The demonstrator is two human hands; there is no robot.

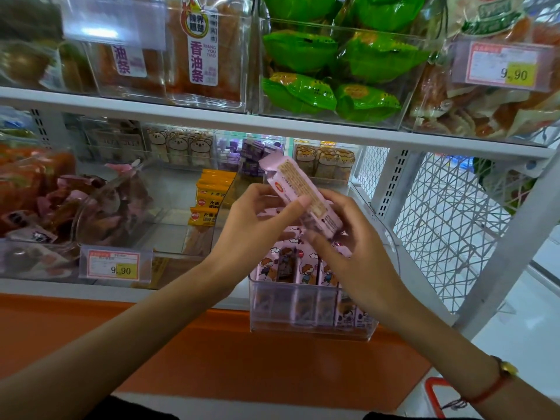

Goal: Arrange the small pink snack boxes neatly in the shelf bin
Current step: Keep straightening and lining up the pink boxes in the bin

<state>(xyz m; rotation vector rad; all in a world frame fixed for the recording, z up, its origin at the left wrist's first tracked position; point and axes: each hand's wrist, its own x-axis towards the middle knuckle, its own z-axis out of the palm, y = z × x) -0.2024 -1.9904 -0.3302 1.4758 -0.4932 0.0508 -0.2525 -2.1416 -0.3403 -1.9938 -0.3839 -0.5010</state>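
Head view: yellow packets [203, 201] left, perhaps crowding the clear bin [309, 304]

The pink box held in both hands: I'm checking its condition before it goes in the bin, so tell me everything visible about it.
The pink box is a slim, long carton, seemingly thin cardboard, pale pink with a tan panel of fine print and a small red logo. It is tilted, its far end pointing up-left with a flap that looks open. The left hand and right hand grip its lower part above the clear bin of matching boxes. No dents visible.
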